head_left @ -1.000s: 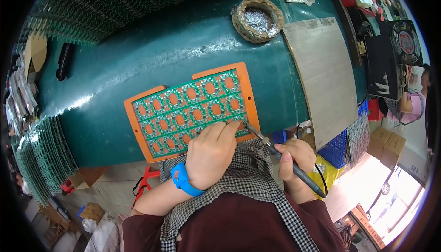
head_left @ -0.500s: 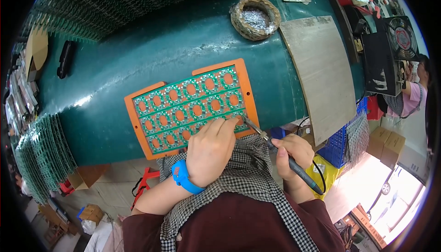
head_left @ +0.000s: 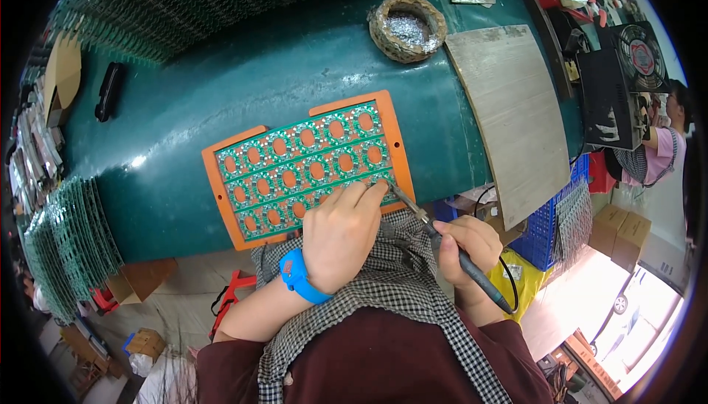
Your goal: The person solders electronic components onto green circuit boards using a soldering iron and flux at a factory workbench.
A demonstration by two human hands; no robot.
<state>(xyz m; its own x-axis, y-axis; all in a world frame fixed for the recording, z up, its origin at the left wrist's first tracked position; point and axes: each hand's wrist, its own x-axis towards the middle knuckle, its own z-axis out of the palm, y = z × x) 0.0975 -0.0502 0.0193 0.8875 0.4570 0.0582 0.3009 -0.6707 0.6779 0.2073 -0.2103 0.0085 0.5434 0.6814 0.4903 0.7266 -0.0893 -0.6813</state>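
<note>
A green circuit board panel (head_left: 310, 158) with rows of oval openings lies in an orange holder (head_left: 400, 168) at the table's near edge. Over its lower right part rests my left hand (head_left: 341, 231), fingers bent and drawn together; anything between the fingertips is hidden or too small to name. A soldering iron (head_left: 479, 277) with a dark grip and metal shaft is held in my closed right hand (head_left: 472, 245). Its tip reaches the board's lower right corner, close beside my left fingertips.
Beyond the board stands a rough round pot (head_left: 408, 28) with silvery bits inside. To the right lies a flat grey board (head_left: 512, 116), with a black fan unit (head_left: 616, 87) past it. Stacked green panels (head_left: 70, 245) stand left. Another person (head_left: 656, 153) works far right.
My left hand and the soldering iron tip stay at the same corner of the board, shifting only slightly. The whole view has moved a little.
</note>
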